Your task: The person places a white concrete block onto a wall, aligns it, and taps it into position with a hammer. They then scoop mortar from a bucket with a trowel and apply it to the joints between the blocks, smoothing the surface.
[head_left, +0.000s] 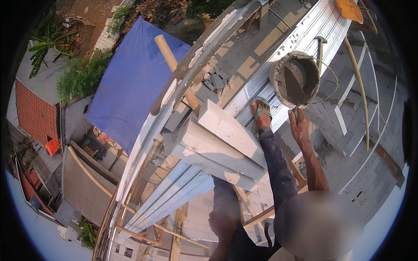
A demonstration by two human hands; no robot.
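My right hand is closed around the handle of a trowel. Its pointed grey blade reaches into a mortar-crusted bucket with a wire handle. The bucket stands on ribbed metal sheeting, beside my foot in a green-strapped sandal. Lower down, my left hand rests at my knee, apart from the bucket; its fingers are dim and hard to make out. Large pale blocks lie stacked to the left of my leg.
A hammer lies beyond the bucket, near an orange object. Broken block pieces lie near the wall edge. Bamboo poles jut out over a blue tarpaulin far below. Grey block walls rise on the right.
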